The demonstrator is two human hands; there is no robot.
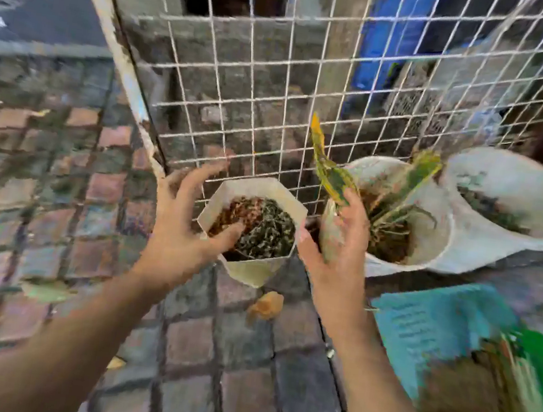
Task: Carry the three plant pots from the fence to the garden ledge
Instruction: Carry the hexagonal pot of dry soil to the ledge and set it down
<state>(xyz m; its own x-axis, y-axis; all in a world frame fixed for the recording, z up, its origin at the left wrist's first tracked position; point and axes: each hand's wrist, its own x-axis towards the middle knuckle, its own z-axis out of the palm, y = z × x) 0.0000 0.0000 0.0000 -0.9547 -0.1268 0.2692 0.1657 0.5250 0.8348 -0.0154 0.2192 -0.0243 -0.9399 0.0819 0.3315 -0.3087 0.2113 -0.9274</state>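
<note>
Head view. Three pots stand in a row on the paved ground at the foot of the wire-mesh fence (280, 79).

1. The octagonal pot (251, 269) is the leftmost. It is pale, filled with brown and dark green matter, and sits just in front of the mesh.
2. The middle pot (431, 240) is white and round. It holds a plant with yellow-green leaves (328, 168) that rise and lean against the fence.
3. The right pot (520, 190) is white and round, tilted toward me, and touches the middle pot.

My left hand (184, 225) is over the left rim of the octagonal pot. Its fingers are spread apart; the thumb lies across the filling inside the rim, the other fingers reach past the outer left side. They are not clamped on the wall.

My right hand (337, 245) is in the gap between the octagonal pot and the middle pot. Its fingers are loosely curled and parted, lying against the near wall of the middle pot; the thumb points toward the octagonal pot's right edge. Blur prevents me from telling whether it presses on either pot.

A turquoise slatted crate (438, 321) lies on the ground to the right, below the middle pot. A dry leaf (266, 303) lies on the pavers (192, 351) just below the octagonal pot.
</note>
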